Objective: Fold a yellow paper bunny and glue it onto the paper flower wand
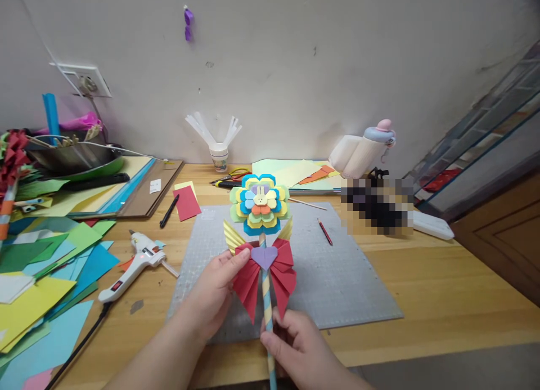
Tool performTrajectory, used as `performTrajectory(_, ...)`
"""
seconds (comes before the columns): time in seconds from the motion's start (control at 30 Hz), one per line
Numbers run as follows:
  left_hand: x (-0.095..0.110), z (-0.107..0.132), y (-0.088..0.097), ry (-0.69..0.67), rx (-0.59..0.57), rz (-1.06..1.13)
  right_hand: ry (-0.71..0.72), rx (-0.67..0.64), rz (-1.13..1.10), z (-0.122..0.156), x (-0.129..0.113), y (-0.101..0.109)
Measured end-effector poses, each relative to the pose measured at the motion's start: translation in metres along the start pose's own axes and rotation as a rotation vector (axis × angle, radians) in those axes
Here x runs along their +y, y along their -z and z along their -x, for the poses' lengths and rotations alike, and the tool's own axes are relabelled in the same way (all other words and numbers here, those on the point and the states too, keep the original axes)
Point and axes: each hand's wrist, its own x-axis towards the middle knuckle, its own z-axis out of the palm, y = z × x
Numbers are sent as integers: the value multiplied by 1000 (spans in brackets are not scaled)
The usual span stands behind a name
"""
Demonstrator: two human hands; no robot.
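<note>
I hold up a paper wand over the grey cutting mat [346, 277]. Its head is a layered multicoloured paper flower [260, 203] on a blue-and-cream striped stick [267, 300]. Below the flower sit gold pleated wings, a red pleated bow [283, 272] and a small purple heart [264, 256]. My left hand [216, 291] pinches the left side of the red bow, thumb on its front. My right hand [291, 345] is closed round the striped stick lower down.
A white hot glue gun [134, 264] lies left of the mat, its cord running off the front edge. Loose coloured paper sheets [46, 277] pile at the left. A black pen [169, 211], red pencil [324, 232], paper cup [219, 156] and metal bowl [71, 153] stand behind.
</note>
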Motion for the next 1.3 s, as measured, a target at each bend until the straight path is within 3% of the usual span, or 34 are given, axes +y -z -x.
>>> performTrajectory(0.17, 28, -9, 2, -93, -89, 59, 12, 70, -66, -14, -42, 10)
performTrajectory(0.27, 52, -26, 3, -219, -162, 33, 52, 54, -51, -37, -76, 21)
performTrajectory(0.37, 64, -46, 7, -278, -153, -14, 91, 44, -56, -65, -90, 27)
performTrajectory(0.53, 54, -68, 24, -309, -84, -95, 67, -4, -65, -96, -67, 22)
performTrajectory(0.73, 36, -68, 30, -297, -55, -232, 37, -31, -79, -96, -44, 22)
performTrajectory(1.03, 24, -65, 27, -366, 79, -295, 2, -102, -127, -98, -35, 23)
performTrajectory(1.3, 26, -68, 32, -414, 143, -313, 49, -96, -312, -91, -45, 17)
